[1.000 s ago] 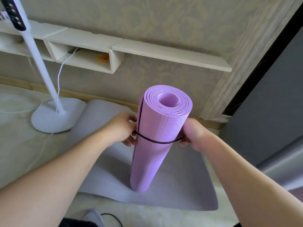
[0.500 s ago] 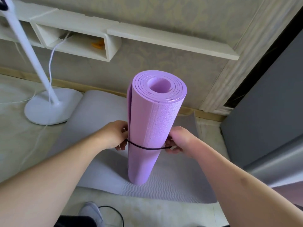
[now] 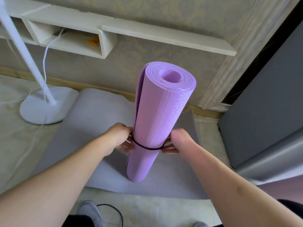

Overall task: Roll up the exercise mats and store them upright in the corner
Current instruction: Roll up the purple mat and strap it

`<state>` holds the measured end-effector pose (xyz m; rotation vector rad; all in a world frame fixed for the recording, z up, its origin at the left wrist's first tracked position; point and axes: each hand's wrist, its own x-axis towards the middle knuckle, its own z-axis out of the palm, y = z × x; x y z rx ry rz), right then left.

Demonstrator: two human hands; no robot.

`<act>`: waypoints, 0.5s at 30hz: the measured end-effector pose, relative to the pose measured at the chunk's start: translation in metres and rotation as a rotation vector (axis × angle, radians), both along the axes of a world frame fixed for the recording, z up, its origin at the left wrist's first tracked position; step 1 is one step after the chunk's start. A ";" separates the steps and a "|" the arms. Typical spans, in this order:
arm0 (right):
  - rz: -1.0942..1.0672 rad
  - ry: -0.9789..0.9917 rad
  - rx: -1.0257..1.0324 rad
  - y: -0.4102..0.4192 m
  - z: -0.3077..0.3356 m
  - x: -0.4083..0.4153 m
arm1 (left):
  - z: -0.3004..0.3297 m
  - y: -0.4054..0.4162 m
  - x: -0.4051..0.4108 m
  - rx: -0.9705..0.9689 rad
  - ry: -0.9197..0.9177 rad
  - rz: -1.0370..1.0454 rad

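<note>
A rolled purple mat [image 3: 157, 122] stands upright, slightly tilted, its lower end resting on a grey mat [image 3: 101, 115] that lies flat on the floor [image 3: 18, 141]. A thin dark band [image 3: 147, 147] circles the roll low down.

The left hand [image 3: 120, 139] is at the roll's 9 o'clock side, its fingers curled and pinching the band where it meets the mat. The right hand [image 3: 176, 141] is at the 3 o'clock side, fingers likewise curled onto the band's other end, thumb pressed beside the roll. Both hands touch the purple mat.

The floor is pale and glossy, with a faint marbled look. The grey mat runs from the near edge toward 12 o'clock, ending just short of the skirting at the wall [image 3: 164, 13], which carries patterned beige wallpaper. A white shelf [image 3: 164, 38] is fixed along that wall; its open box holds something small and orange [image 3: 92, 41], too blurred to name. At 10 o'clock a white stand [image 3: 44, 108] sits on a round base just beside the grey mat, with a white cord [image 3: 44, 63] trailing from the shelf box to the floor. At 3 o'clock is a grey panel [image 3: 262, 104] next to a carved door frame [image 3: 229, 71]. At 6 o'clock a grey shoe [image 3: 90, 212] and a black cable [image 3: 118, 213] show.
</note>
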<state>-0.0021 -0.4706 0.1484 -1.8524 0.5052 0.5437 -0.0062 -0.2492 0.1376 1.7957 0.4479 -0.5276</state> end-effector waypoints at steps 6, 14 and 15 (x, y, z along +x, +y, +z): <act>-0.025 -0.054 0.091 -0.006 -0.014 -0.004 | -0.009 -0.019 -0.005 0.045 -0.030 0.068; -0.016 -0.121 0.109 -0.017 0.004 0.006 | -0.007 -0.020 -0.001 0.026 -0.073 0.103; -0.011 -0.117 0.107 -0.019 0.006 0.006 | -0.006 -0.021 -0.001 0.032 -0.083 0.087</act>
